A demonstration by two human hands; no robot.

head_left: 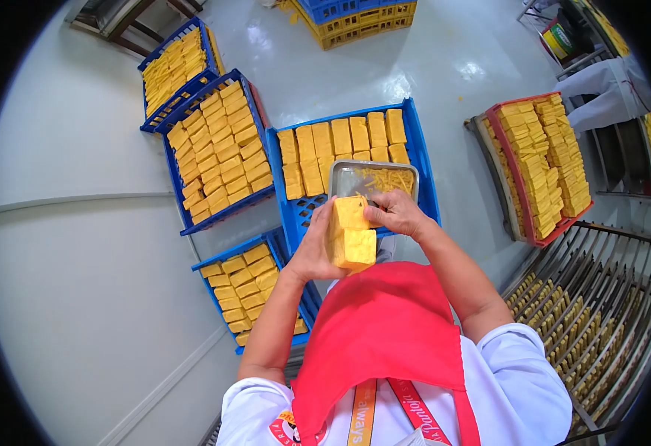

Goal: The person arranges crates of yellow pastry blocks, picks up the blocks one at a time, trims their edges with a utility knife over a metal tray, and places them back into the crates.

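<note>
My left hand [313, 244] is closed around two yellow blocks [358, 245] held end to end in front of my apron. At the far end of the blocks is my right hand [398, 214], its fingers curled and the thumb against the upper block. Something dark and thin shows by those fingers, too small to name. Just beyond my hands, a metal tray [346, 178] holds thin yellow strips [388, 180]. It rests in a blue crate [428, 178] over rows of similar yellow blocks [340, 136].
Blue crates of blocks [221, 145] stand to the left, with another crate [197, 269] nearer. A red crate [495, 123] of yellow pieces stands right, near a person in white [600, 93]. A metal rack [600, 320] is at lower right. Stacked crates [359, 26] stand ahead.
</note>
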